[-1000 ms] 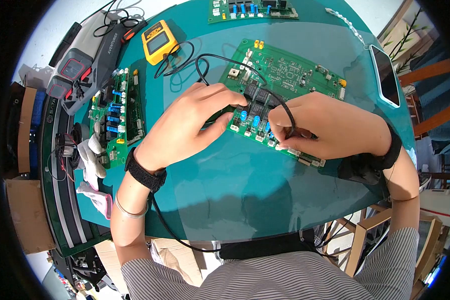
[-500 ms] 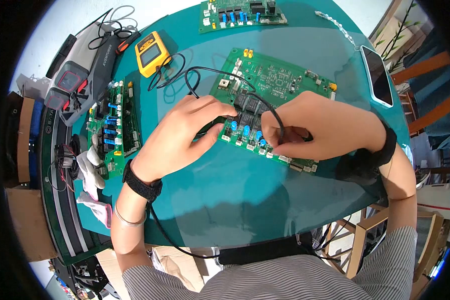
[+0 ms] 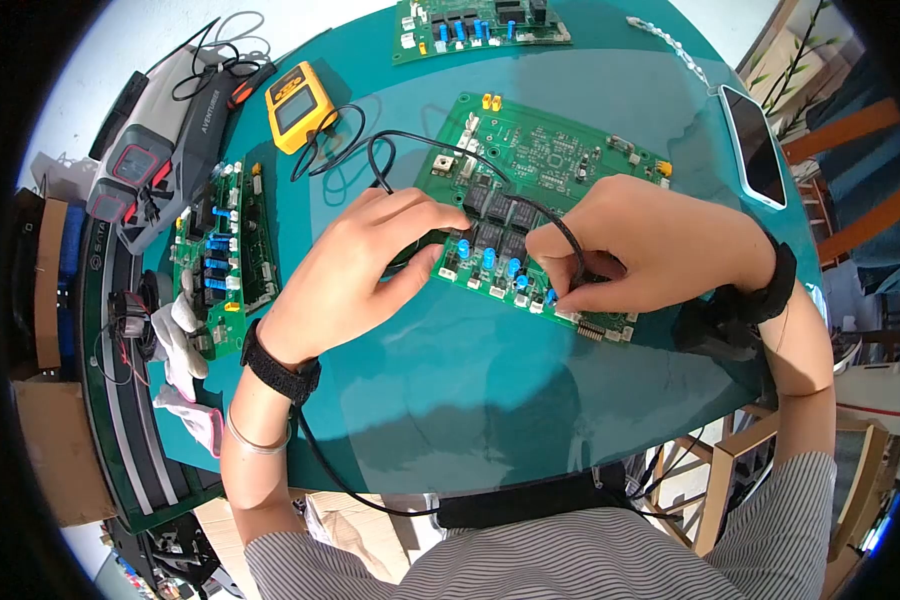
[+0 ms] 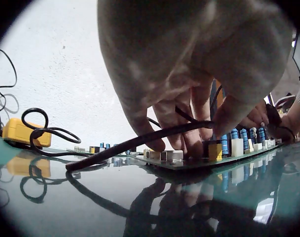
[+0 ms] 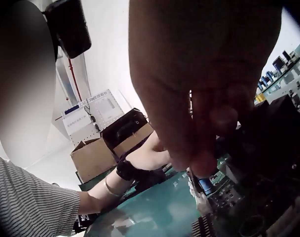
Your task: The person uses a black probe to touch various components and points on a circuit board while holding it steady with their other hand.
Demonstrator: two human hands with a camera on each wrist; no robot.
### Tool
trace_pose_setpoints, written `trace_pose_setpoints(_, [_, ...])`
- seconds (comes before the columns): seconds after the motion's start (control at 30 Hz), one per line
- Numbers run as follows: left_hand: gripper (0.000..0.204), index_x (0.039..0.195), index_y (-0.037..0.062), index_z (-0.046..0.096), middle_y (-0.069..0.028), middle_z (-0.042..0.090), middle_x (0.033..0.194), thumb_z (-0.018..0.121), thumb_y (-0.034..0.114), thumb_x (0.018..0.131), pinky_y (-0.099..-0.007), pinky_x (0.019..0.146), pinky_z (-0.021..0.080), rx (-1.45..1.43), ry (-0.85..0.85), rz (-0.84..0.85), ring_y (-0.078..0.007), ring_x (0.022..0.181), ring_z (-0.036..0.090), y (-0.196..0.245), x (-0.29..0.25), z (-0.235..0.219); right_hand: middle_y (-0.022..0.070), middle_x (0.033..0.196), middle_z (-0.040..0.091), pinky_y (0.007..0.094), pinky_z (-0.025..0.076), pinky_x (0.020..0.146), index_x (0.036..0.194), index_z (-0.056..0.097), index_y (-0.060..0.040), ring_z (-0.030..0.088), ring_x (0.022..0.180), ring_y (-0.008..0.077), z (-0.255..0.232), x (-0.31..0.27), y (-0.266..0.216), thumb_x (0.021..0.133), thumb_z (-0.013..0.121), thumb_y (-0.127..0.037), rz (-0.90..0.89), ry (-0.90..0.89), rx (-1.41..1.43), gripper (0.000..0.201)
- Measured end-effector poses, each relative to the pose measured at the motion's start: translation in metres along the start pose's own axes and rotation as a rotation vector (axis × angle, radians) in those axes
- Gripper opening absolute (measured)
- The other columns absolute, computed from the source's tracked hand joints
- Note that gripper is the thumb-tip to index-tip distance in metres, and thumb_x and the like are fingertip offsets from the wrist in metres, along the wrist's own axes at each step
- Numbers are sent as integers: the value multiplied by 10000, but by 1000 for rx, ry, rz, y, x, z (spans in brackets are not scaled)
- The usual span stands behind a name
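Observation:
A green circuit board (image 3: 540, 150) lies in the middle of the table, with black relays and blue parts towards its near side. At its left edge the left hand (image 3: 370, 260) rests with index finger and thumb spread; in the left wrist view, that hand's (image 4: 189, 59) fingertips touch the board (image 4: 189, 165) by white connectors. Over the near edge, the right hand (image 3: 660, 245) has curled fingers and pinches the black cable (image 3: 560, 222) at its end. A thin tip shows under the right hand (image 5: 199, 98) in the right wrist view, above a white connector (image 5: 202, 200).
A yellow meter (image 3: 298, 108) with a looped cable stands behind the left hand. Other boards lie at the left (image 3: 232, 260) and back (image 3: 480, 30). A phone (image 3: 755, 150) is at the right, gloves (image 3: 185, 350) and a grey tool case (image 3: 145, 150) at the left.
The head view has shifted slightly. Since half a second ago, the right hand has moved a little to the right along the board's near edge. The left hand keeps its place on the board.

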State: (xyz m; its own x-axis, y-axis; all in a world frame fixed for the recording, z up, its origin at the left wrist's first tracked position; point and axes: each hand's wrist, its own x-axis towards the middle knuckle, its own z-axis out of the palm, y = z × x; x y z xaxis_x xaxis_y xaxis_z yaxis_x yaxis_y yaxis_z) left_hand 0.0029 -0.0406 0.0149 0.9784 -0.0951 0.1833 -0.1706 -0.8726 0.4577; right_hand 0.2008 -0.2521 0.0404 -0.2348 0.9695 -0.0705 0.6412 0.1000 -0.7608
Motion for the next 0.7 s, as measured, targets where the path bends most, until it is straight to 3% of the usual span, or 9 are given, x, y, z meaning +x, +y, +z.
trace_pose_setpoints(0.7, [327, 1194, 21, 675, -149, 686, 1141, 664, -46, 875, -406, 963, 489, -35, 10, 23, -348, 1070, 643, 1, 1, 0, 76, 702, 669, 358, 501, 606, 914, 679, -38, 666, 638, 238, 2, -1, -1, 834, 765, -169, -16, 40, -51, 176])
